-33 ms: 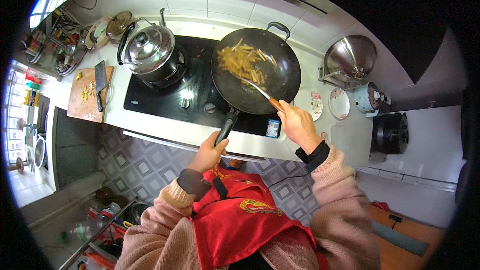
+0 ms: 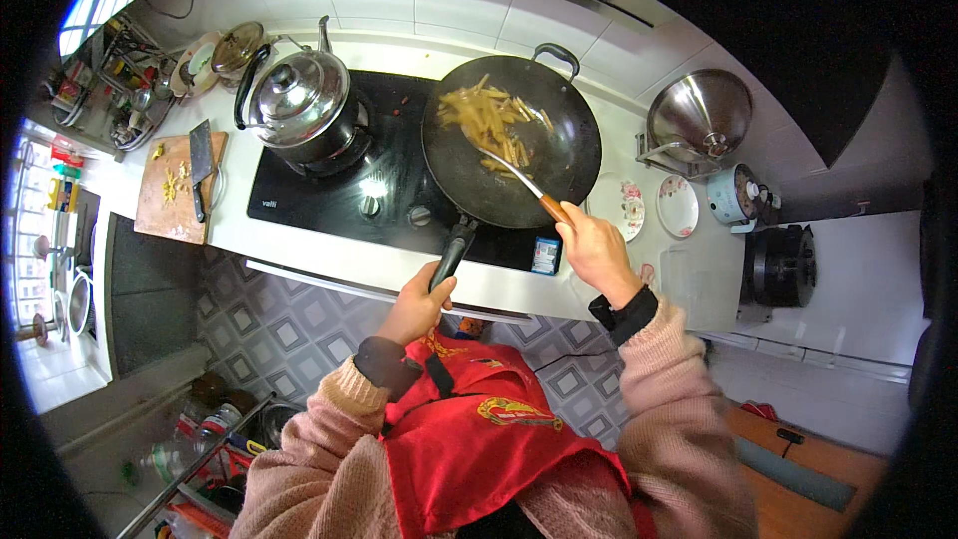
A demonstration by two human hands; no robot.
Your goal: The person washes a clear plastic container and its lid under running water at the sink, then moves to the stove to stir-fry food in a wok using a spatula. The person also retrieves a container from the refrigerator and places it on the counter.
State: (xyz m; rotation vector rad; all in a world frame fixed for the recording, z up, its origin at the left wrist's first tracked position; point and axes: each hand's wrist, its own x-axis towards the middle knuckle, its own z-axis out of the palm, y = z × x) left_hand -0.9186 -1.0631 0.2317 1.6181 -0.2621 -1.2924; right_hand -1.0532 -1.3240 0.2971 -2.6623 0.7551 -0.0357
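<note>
My left hand [image 2: 417, 307] is wrapped round the long black handle of a dark wok [image 2: 559, 180] on the right side of the hob. Cut yellowish strips of food [image 2: 489, 117], potato-like, lie heaped in the wok's left and upper part, a little blurred. In my right hand [image 2: 599, 250] is a cooking spatula [image 2: 525, 180] with a wooden handle and a metal shaft. It slants down into the wok from the right, its tip among the strips and mostly hidden by them.
A shiny kettle [image 2: 299, 100] stands on the black glass hob [image 2: 329, 202], left of the wok. Farther left, a cleaver [image 2: 202, 165] lies on a wooden cutting board [image 2: 160, 195] with yellow scraps. Flowered plates [image 2: 677, 206], a steel bowl [image 2: 699, 112] and a small blue-white box [image 2: 545, 256] are on the right.
The strips in the wok have shifted slightly. My right hand and the spatula have moved a little, while my left hand stays on the handle.
</note>
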